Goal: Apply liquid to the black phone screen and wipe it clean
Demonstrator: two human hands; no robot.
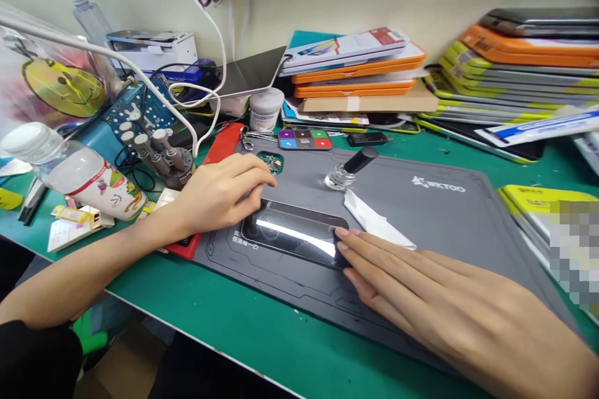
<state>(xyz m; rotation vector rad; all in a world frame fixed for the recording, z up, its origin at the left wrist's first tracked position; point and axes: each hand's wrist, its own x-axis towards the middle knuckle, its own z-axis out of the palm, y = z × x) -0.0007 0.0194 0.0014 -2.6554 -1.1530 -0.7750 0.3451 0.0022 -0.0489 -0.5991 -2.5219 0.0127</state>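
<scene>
A black phone (292, 234) with a glossy face lies flat on the dark grey mat (421, 224). At its left end rests my left hand (229, 190), its fingers curled and closed at the phone's edge. My right hand (421, 287) reaches in from the right, fingers stretched out and together, the tips on the phone's right end. Behind the phone are a small glass bottle (337, 177) with a black cap and a folded white tissue (377, 221), which lies close to my right fingers.
Left of the mat stand a screwdriver holder (163, 159), a clear bottle with a printed label (105, 184) and a white cable (135, 68). A white jar (265, 109) and stacked orange boxes (360, 75) are behind; yellow-edged packages (519, 84) pile up at right.
</scene>
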